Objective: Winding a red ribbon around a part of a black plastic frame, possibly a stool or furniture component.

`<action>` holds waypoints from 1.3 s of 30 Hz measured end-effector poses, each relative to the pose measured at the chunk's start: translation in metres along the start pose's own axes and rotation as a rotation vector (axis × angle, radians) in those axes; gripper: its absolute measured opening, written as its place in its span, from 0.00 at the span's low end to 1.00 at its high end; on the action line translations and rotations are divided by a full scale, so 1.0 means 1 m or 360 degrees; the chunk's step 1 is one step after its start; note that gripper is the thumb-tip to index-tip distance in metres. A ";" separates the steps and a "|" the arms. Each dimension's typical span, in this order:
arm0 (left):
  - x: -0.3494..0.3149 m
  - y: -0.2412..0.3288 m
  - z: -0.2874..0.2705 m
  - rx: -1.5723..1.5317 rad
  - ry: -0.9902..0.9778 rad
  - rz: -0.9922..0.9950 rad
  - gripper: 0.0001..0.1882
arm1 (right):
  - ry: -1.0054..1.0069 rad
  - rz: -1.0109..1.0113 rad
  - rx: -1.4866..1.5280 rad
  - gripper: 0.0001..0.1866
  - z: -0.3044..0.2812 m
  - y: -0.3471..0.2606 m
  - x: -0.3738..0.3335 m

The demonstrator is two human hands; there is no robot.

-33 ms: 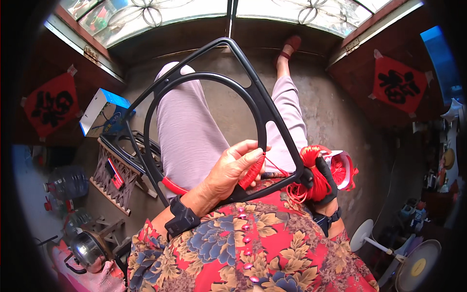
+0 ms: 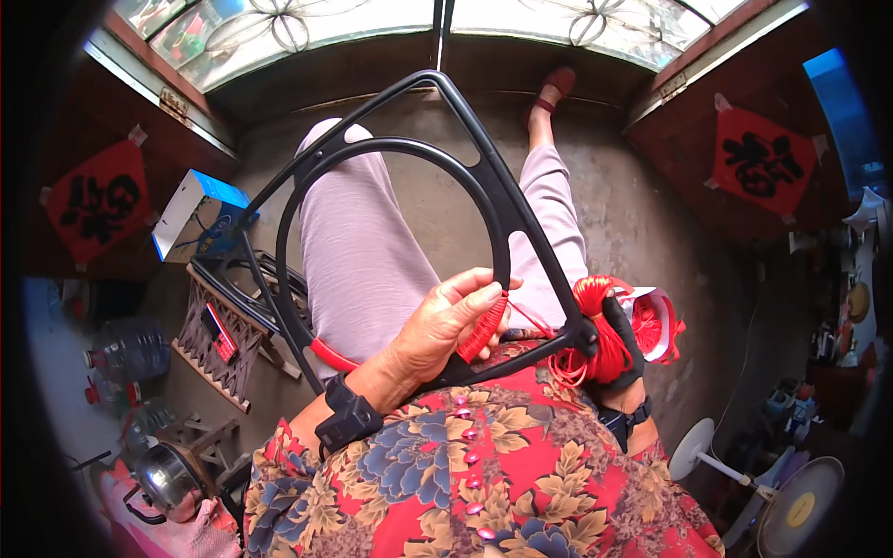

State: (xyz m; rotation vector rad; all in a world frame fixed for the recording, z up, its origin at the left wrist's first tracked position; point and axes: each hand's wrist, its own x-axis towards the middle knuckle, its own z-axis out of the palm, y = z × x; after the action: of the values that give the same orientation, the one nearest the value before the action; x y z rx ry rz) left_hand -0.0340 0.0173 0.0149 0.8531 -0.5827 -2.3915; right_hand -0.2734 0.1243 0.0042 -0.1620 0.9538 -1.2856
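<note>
Two hands busy with red cord over here. The left hand (image 2: 446,325) has its thumb and index finger pinched on the inner ring of a black frame (image 2: 502,205), right at the top of a tight red winding (image 2: 484,327); its other fingers tuck in behind, so I can't tell exactly how they sit. The frame lies across the lap, mostly ahead of both hands, with its rounded corner tipped away from them. The right hand (image 2: 634,363), which looks dark-gloved, is curled around a loose red bundle (image 2: 609,349) just beside the frame's near right corner; some of its fingers are hidden. A single strand runs from the winding toward that bundle.

Left of the left hand, a smooth red band (image 2: 330,355) sits on the frame near the thigh. Farther out that way there's another black frame (image 2: 265,288) on a low folding stool (image 2: 219,344), with a blue and white box (image 2: 200,214) beyond it. Just past the right hand is a white and red bag (image 2: 659,325), and well behind it, off to the right, a pale fan (image 2: 800,511).
</note>
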 end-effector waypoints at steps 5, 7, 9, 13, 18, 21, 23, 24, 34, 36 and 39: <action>0.003 -0.003 -0.007 -0.0085 -0.0151 -0.0131 0.12 | -0.0048 -0.0064 0.0298 0.14 0.037 0.004 0.003; 0.003 -0.006 -0.010 -0.0035 -0.0127 -0.0123 0.11 | -0.0083 -0.0028 0.0586 0.14 0.061 -0.004 0.004; 0.002 -0.009 -0.011 -0.0051 -0.0095 -0.0122 0.11 | -0.0222 0.0042 0.0704 0.13 0.049 -0.007 0.007; -0.002 -0.009 -0.009 -0.0119 0.0088 -0.0050 0.10 | -0.0557 -0.0097 0.0715 0.13 0.024 -0.014 0.018; -0.003 -0.011 -0.013 -0.0073 0.0078 0.0021 0.08 | -0.0430 -0.0391 0.0559 0.17 -0.009 -0.033 0.031; -0.005 -0.010 -0.014 -0.0040 0.0053 0.0056 0.07 | -0.0173 -0.0591 0.0428 0.19 -0.013 -0.040 0.036; -0.004 -0.009 -0.013 0.0007 0.0046 0.0062 0.07 | 0.0263 -0.0613 -0.0479 0.22 0.003 -0.042 0.025; -0.003 -0.009 -0.013 0.0011 0.0053 0.0072 0.07 | 0.0359 -0.0678 -0.0702 0.24 0.007 -0.032 0.025; -0.011 0.015 -0.010 0.0666 0.0041 0.0270 0.07 | -0.0721 0.0580 -0.1361 0.28 0.083 -0.037 0.033; -0.016 0.020 -0.010 0.0692 0.0042 0.0187 0.06 | -0.0569 0.0438 -0.1222 0.38 0.091 -0.035 0.032; -0.017 0.020 -0.006 0.0728 0.0067 0.0100 0.06 | -0.0564 -0.0056 -0.0983 0.48 0.090 -0.019 0.030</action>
State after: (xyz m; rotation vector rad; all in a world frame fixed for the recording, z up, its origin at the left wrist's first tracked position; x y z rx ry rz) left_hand -0.0119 0.0111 0.0295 1.0492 -1.1486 -2.2080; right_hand -0.2277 0.0573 0.0565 -0.8600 1.0118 -0.9155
